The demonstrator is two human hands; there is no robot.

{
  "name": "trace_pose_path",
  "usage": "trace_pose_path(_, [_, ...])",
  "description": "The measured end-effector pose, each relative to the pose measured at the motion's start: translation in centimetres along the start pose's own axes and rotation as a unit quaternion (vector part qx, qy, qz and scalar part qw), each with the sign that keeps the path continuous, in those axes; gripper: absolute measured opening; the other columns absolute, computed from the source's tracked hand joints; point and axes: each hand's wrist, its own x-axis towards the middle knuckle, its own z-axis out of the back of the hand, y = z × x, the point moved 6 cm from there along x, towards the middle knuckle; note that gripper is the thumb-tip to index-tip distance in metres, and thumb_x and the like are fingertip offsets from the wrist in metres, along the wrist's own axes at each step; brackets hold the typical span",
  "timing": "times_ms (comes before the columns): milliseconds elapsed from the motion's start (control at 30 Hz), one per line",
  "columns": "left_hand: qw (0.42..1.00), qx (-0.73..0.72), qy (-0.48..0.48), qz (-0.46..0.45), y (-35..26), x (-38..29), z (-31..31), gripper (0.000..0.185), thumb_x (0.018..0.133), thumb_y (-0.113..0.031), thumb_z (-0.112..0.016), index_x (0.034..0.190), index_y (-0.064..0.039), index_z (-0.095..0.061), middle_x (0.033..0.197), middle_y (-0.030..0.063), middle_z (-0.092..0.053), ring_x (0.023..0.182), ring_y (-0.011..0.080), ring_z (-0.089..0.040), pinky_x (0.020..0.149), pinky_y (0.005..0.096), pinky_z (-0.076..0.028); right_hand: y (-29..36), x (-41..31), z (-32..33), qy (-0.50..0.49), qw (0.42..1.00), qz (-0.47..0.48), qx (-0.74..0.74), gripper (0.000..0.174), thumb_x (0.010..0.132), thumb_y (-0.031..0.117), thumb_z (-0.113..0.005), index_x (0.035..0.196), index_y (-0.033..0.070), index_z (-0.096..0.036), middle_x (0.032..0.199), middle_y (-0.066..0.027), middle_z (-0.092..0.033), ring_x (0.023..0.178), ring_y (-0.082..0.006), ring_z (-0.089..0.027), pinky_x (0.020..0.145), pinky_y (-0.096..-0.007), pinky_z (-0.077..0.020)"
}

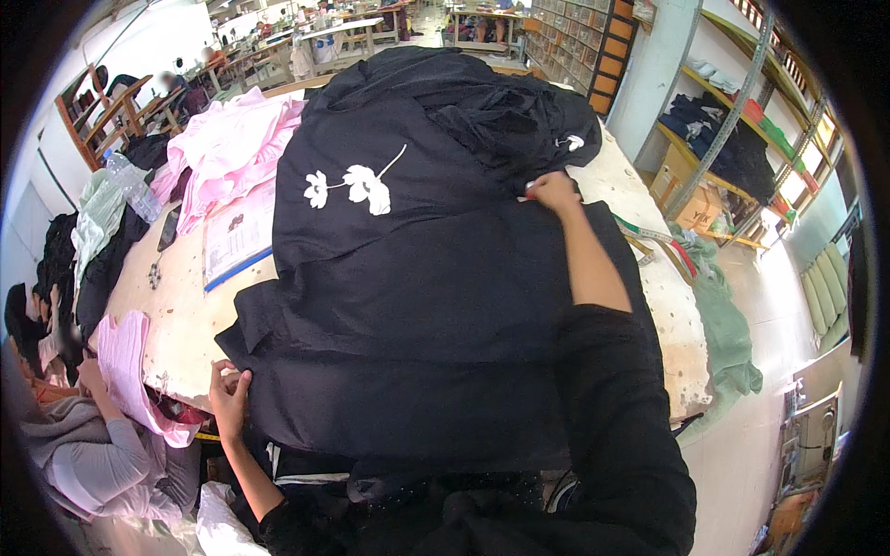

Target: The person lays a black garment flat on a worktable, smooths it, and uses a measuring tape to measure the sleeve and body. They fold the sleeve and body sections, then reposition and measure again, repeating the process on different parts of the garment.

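Note:
A large black fabric piece [417,292] lies spread over the table before me and hangs past its near edge. White flower motifs [367,187] show on its upper left part. My left hand [229,393] is at the fabric's lower left edge, with thumb and fingers bent around the cloth's border. My right hand [554,191] is at the upper right, fingers closed over the black cloth near a fold. A small red and white bit shows at its fingertips; what it is cannot be told. Beyond it the black cloth is bunched up in a heap.
Pink garments [229,142], a plastic-sleeved sheet [240,233] and a phone [167,231] lie on the table's left. A measuring tape [643,235] and green cloth [723,347] are at the right edge. A person in grey [97,459] sits at left. Metal shelves [723,118] stand at right.

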Motion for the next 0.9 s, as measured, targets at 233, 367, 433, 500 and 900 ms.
trace_pose_path(233, [0.999, -0.039, -0.007, -0.002, 0.5, -0.6, 0.5, 0.026, 0.082, -0.002, -0.06, 0.101, -0.007, -0.043, 0.061, -0.0041, -0.05, 0.049, 0.0007, -0.036, 0.044, 0.0167, -0.025, -17.3, -1.0, 19.5, -0.231, 0.825, 0.169, 0.488, 0.018, 0.081, 0.006, -0.048, 0.089, -0.004, -0.06, 0.076, -0.011, -0.061, 0.067, -0.0217, -0.059, 0.067, -0.0358, -0.0519])
trace_pose_path(367, [0.999, -0.035, -0.009, 0.004, 0.6, -0.6, 0.8, 0.028, 0.081, -0.002, -0.061, 0.101, -0.008, -0.043, 0.061, -0.0046, -0.049, 0.048, 0.0008, -0.035, 0.044, 0.0167, -0.024, -22.8, -16.0, 34.7, -0.751, 0.526, 0.084, 0.391, 0.024, 0.083, 0.012, -0.052, 0.101, -0.002, -0.059, 0.094, -0.0126, -0.059, 0.083, -0.028, -0.058, 0.074, -0.0366, -0.0458])
trace_pose_path(433, [0.999, -0.032, -0.005, 0.005, 0.2, -0.4, 0.3, 0.029, 0.081, -0.001, -0.061, 0.102, -0.008, -0.043, 0.061, -0.0047, -0.049, 0.049, 0.0008, -0.034, 0.044, 0.0167, -0.024, -15.5, -23.4, 41.1, -0.803, 0.55, 0.127, 0.191, 0.027, 0.083, 0.014, -0.054, 0.104, -0.003, -0.056, 0.091, -0.0119, -0.057, 0.082, -0.0269, -0.056, 0.073, -0.035, -0.0435])
trace_pose_path(500, [0.999, -0.045, 0.005, 0.002, 0.1, -0.1, -0.2, 0.029, 0.081, -0.001, -0.061, 0.102, -0.008, -0.043, 0.062, -0.0043, -0.049, 0.049, 0.0009, -0.034, 0.044, 0.0168, -0.024, -7.2, -29.0, 44.6, -0.79, 0.575, 0.192, -0.094, 0.027, 0.083, 0.011, -0.052, 0.104, -0.005, -0.053, 0.076, -0.0101, -0.054, 0.072, -0.022, -0.054, 0.069, -0.0312, -0.0428])
trace_pose_path(900, [0.999, -0.042, 0.008, -0.02, 0.3, 0.0, -0.2, 0.033, 0.081, 0.001, -0.06, 0.105, -0.008, -0.04, 0.072, 0.0015, -0.057, 0.049, 0.0016, -0.041, 0.041, 0.0165, -0.029, 17.6, -33.8, -8.8, 0.491, 0.762, 0.345, 0.244, 0.013, 0.086, 0.01, -0.048, 0.093, 0.0, -0.054, 0.07, -0.0064, -0.062, 0.054, -0.012, -0.058, 0.048, -0.0264, -0.045])
